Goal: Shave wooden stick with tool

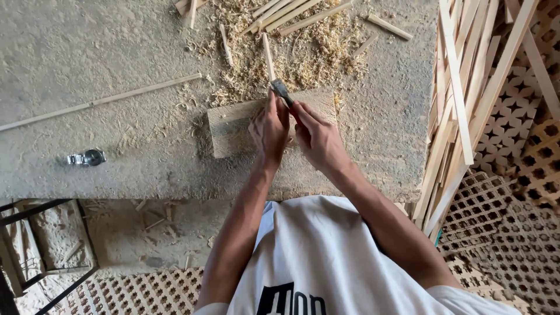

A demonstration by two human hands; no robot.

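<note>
A thin wooden stick (pixel 268 57) lies pointing away from me, its near end resting on a flat wooden block (pixel 233 129) on the concrete slab. My left hand (pixel 269 129) presses down on the stick's near end over the block. My right hand (pixel 315 135) grips a chisel (pixel 282 91) whose dark metal blade meets the stick just ahead of my left fingers. Pale wood shavings (pixel 303 55) are heaped beyond the block.
A long thin strip (pixel 99 101) lies on the slab (pixel 116 46) at left, near a small shiny metal object (pixel 87 157). More cut sticks (pixel 291 13) lie at the top. Long slats (pixel 461 105) lean at right over lattice panels (pixel 513 192). A dark metal frame (pixel 35 256) stands bottom left.
</note>
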